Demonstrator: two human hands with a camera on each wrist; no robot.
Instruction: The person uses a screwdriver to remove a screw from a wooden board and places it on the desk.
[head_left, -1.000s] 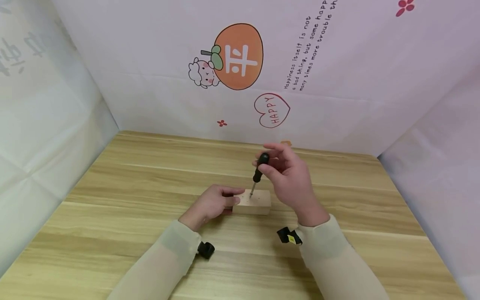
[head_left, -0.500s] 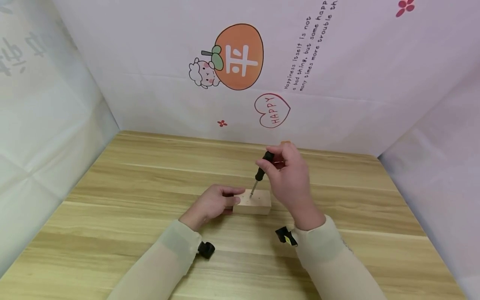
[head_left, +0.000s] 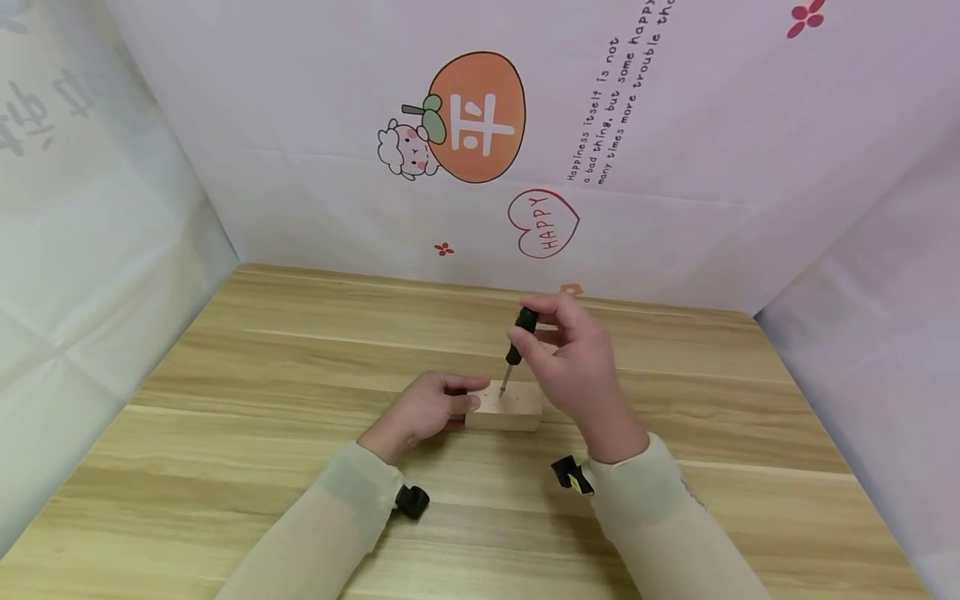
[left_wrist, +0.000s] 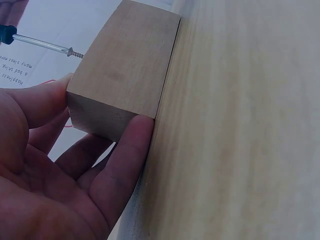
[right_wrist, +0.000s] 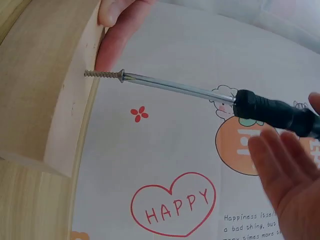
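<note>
A pale wooden block [head_left: 504, 420] with small holes in its top lies on the table. My left hand [head_left: 429, 405] grips the block's left end, thumb on the top edge. In the right wrist view, a screw [right_wrist: 104, 74] stands in the block, most of its thread showing. The metal shaft of a black-handled screwdriver [right_wrist: 182, 89] meets the screw's head, nearly in line with it. My right hand [head_left: 576, 354] pinches the handle near its top between thumb and fingers; the other fingers lie off the handle. The left wrist view shows the block's plain side [left_wrist: 127, 57].
The wood-grain table [head_left: 300, 350] ends at a white printed cloth [head_left: 337, 225] behind, with more cloth hanging at both sides. Black wrist-camera mounts [head_left: 414, 502] stick out from the sleeves, close above the tabletop.
The fingers of my right hand have shifted around the handle. The screwdriver leaned right half a second ago and now stands a little steeper. My left hand and the block stay put.
</note>
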